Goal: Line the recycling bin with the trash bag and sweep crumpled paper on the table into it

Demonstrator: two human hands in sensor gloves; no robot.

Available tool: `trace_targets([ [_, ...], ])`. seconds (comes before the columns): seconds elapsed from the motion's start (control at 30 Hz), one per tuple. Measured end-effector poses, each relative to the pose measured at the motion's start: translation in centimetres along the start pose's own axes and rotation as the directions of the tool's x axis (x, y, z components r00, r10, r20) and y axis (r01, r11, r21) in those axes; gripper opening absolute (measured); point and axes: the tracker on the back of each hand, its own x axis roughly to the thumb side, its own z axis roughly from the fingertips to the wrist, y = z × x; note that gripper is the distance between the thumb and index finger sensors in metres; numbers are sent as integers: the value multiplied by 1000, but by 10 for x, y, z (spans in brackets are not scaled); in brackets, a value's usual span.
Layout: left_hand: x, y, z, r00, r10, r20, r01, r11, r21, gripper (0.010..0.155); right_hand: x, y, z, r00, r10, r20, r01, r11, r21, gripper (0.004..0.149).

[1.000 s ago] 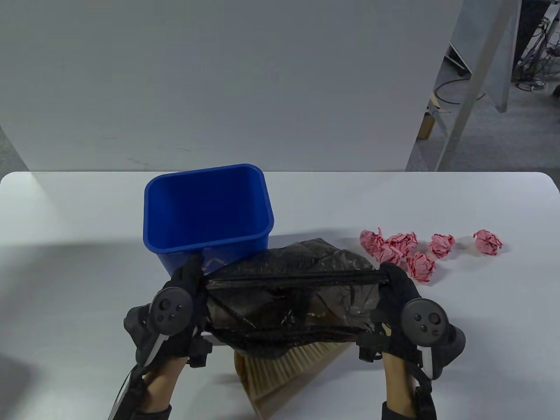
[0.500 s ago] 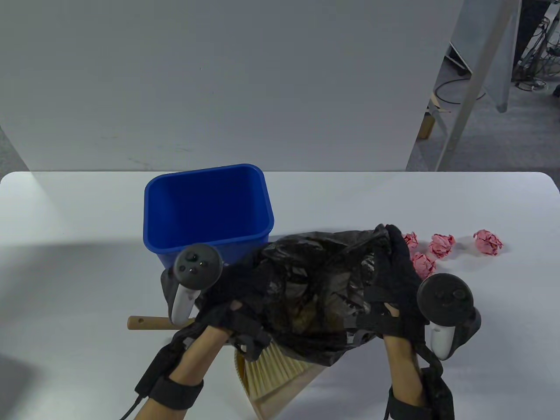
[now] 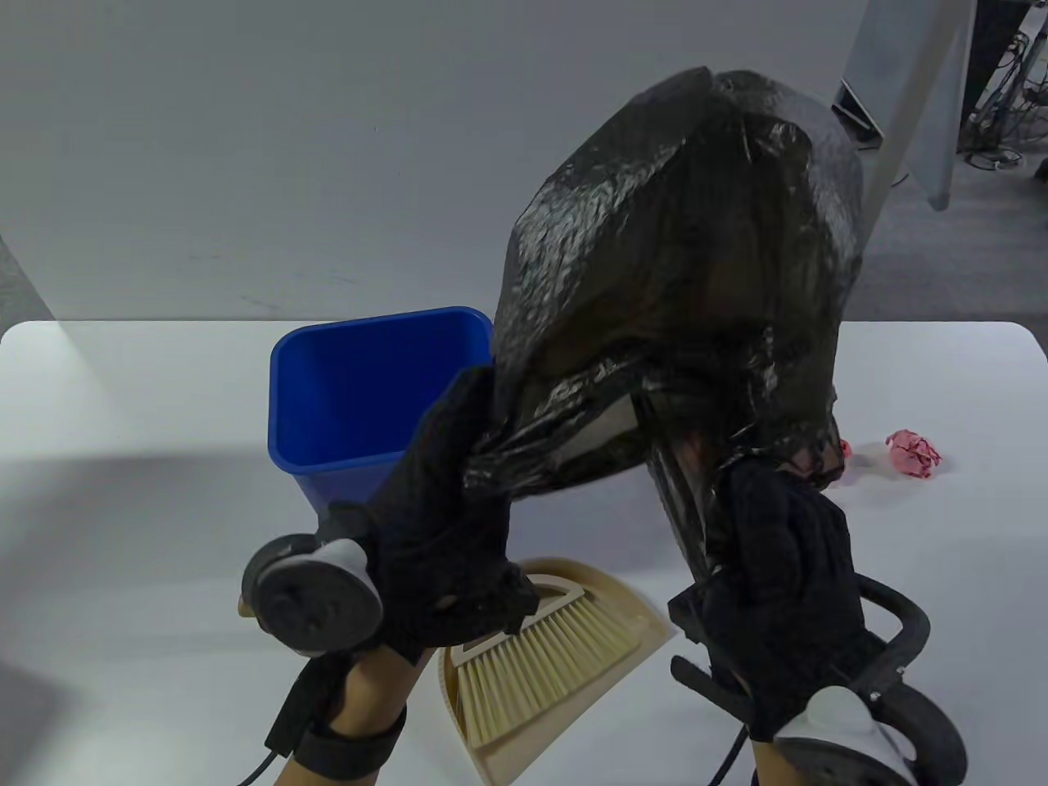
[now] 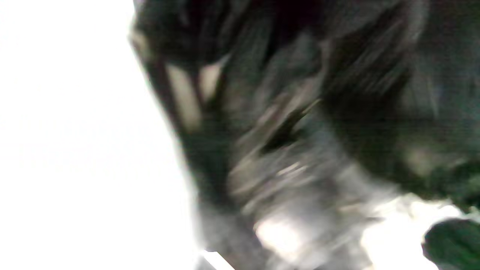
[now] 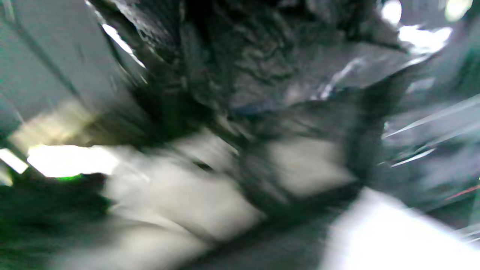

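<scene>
While both hands hold the black trash bag (image 3: 688, 270) up off the table, the step in hand reads as opening the bag out with air, ahead of lining the blue recycling bin (image 3: 385, 401). The left hand (image 3: 442, 524) has its fingers curled round a bunched part of the bag's mouth edge; the right hand (image 3: 778, 565) grips the opposite edge, fingers clamped on the plastic. The bag balloons upward toward 12 o'clock, closed end highest, mouth facing down toward the person. The bin stands unlined at about 10 o'clock from the hands, just behind the left hand, upright and with nothing visible in it. A crumpled pink paper (image 3: 913, 453) lies on the white table (image 3: 123, 508) at about 3 o'clock from the bin, well apart from it; a sliver of another shows at the bag's lower right edge, the rest hidden. A dustpan (image 3: 622, 610) with a brush (image 3: 532, 663) in it lies at 6 o'clock, between the wrists, untouched. Both wrist views are motion-blurred, showing only dark plastic. Next move likely calls for turning the bag closed end down, carrying it left over the bin, pushing it inside and folding the mouth over the rim; sweeping comes after.
</scene>
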Motion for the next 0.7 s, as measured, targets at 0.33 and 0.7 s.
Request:
trace_targets([
  [0.33, -95, -76, 79, 883, -83, -462, -132, 901, -414, 46, -117, 107, 117, 625, -131, -769, 509, 815, 275, 42],
  [0.7, -135, -67, 97, 598, -24, -801, -447, 819, -358, 54, -122, 106, 132, 360, -223, -906, 740, 660, 131, 46],
])
